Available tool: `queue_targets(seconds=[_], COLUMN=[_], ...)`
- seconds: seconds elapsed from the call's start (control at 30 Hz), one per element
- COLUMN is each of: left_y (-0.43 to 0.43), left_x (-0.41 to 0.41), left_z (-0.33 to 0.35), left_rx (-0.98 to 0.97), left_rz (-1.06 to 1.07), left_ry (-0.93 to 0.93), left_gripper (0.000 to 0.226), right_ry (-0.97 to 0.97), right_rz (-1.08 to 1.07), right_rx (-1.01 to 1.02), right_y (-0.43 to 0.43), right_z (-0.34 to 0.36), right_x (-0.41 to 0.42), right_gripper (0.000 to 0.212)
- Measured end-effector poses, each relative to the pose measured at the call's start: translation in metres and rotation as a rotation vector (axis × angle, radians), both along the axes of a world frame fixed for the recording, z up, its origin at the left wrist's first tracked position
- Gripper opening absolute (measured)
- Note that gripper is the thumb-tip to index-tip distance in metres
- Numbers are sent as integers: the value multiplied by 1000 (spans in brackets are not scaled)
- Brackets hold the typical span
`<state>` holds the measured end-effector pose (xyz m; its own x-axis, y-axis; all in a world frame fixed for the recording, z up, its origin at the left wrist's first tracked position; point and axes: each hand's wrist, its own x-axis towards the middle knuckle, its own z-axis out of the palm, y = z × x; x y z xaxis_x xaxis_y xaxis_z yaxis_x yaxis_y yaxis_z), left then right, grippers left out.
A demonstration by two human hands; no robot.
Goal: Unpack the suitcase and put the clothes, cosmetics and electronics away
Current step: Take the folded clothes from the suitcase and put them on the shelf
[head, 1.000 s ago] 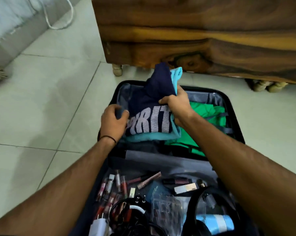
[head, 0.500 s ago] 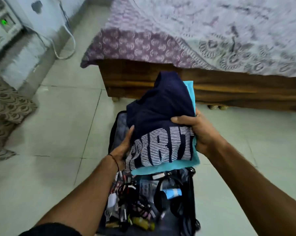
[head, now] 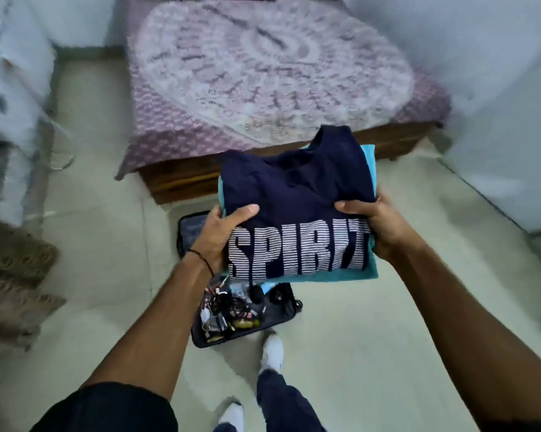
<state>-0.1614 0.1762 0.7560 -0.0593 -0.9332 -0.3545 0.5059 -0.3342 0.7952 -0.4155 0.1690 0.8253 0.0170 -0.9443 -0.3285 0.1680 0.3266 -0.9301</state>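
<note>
Shirts (head: 297,188), stacked, hang above the suitcase (head: 186,232); left hand (head: 222,235) and right hand (head: 378,226) each clamp a side, thumbs on top. Loosen either and the teal shirt (head: 325,275) underneath could slip out.

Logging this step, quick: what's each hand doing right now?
Left hand: grips the left edge of the folded clothes stack, thumb on top.
Right hand: grips the stack's right edge, thumb on top.

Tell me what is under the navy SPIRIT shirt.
A teal garment lies directly under the shirt, its edges showing at both sides and the near end. Anything further beneath in the stack is covered.
</note>
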Motion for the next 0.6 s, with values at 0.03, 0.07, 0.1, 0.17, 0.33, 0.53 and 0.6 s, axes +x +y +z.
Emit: queue_targets(seconds=[0.03,0.07,0.1,0.17,0.33,0.53,0.6], left_y=[8,18,25,38,68,127,154], left_x=[-15,-33,-53,-102,-265,-486,-559], left_z=[14,27,40,56,84,93,97], left_rx=[-36,-68,-98,-134,-236,-296,-290], left_rz=[-18,-66,-128,-244,-522,-837,-908], left_ry=[-15,-26,-25,-35,-26,11,40], left_gripper=[35,32,31,34,32,48,46], right_ry=[-10,-20,-22,-16,-11,27,40], right_rz=[-43,-101,-160,-284,-599,-868,-958], right_rx=[-18,-40,-62,-99,-179,-215,-204], right_y=[18,40,61,103,203,328,368], right_z=[11,21,30,43,65,69,70], right_x=[-14,-31,-49,-94,-227,-400,-457], right_gripper=[50,50,51,49,52,40,39])
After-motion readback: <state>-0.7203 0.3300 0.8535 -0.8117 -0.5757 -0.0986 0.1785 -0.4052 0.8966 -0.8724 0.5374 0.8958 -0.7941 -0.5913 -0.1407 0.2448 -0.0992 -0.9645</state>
